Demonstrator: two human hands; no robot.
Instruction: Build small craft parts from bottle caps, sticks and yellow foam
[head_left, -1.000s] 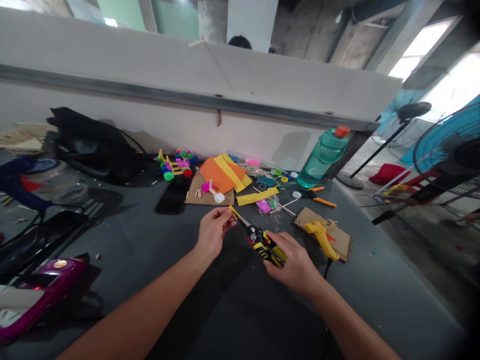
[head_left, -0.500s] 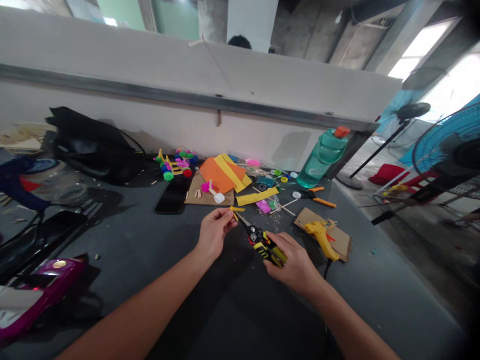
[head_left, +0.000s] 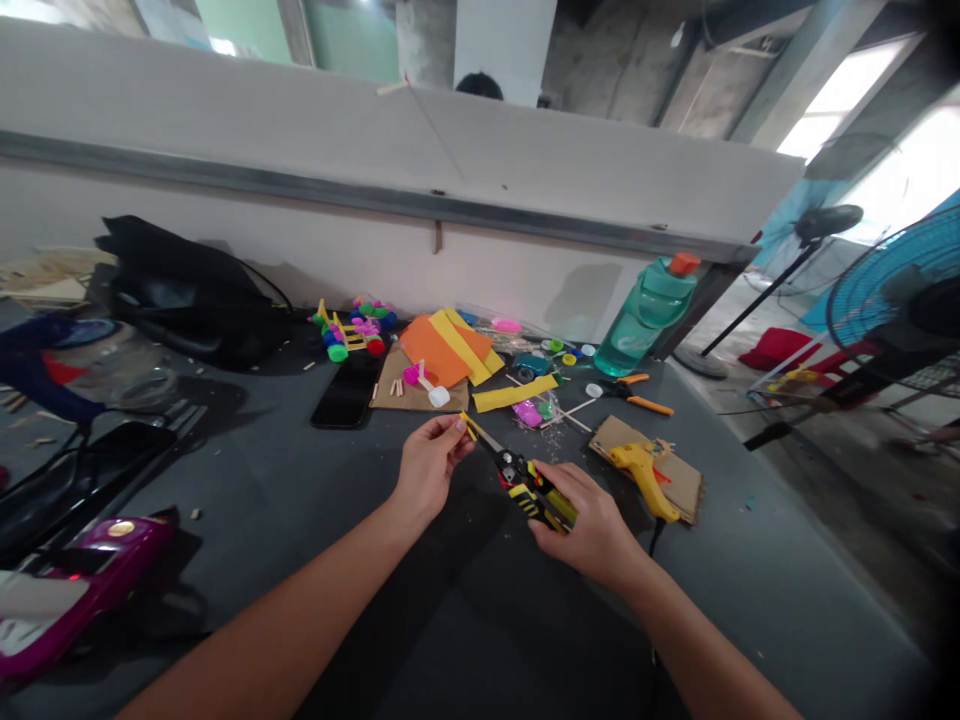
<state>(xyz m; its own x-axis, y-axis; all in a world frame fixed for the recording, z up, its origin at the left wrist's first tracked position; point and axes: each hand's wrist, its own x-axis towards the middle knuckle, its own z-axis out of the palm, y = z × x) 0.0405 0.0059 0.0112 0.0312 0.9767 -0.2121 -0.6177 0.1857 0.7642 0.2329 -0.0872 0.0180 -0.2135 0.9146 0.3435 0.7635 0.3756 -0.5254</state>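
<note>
My left hand (head_left: pixel 431 468) pinches a small yellow strip (head_left: pixel 470 430) between thumb and fingers above the dark table. In my right hand (head_left: pixel 585 515) are the yellow-and-black handles of a pair of snips (head_left: pixel 517 473), whose blades point up and left and meet the strip at my left fingertips. Just beyond them lies a longer yellow strip (head_left: pixel 517 394). Orange sheets (head_left: pixel 431 352) with yellow pieces across them rest on a cardboard piece (head_left: pixel 386 388), along with a white-and-pink part (head_left: pixel 437 395).
A black phone (head_left: pixel 343 395) and a colourful toy (head_left: pixel 349 335) stand left of the cardboard. To the right are a yellow glue gun (head_left: pixel 646 480), orange-handled pliers (head_left: pixel 645 400) and a green bottle (head_left: pixel 646 318). A magenta device (head_left: pixel 112 570) sits at the left.
The small yellow piece that stuck out to the right above the blades no longer shows there. The blades appear closer together. Both hands have barely moved.
</note>
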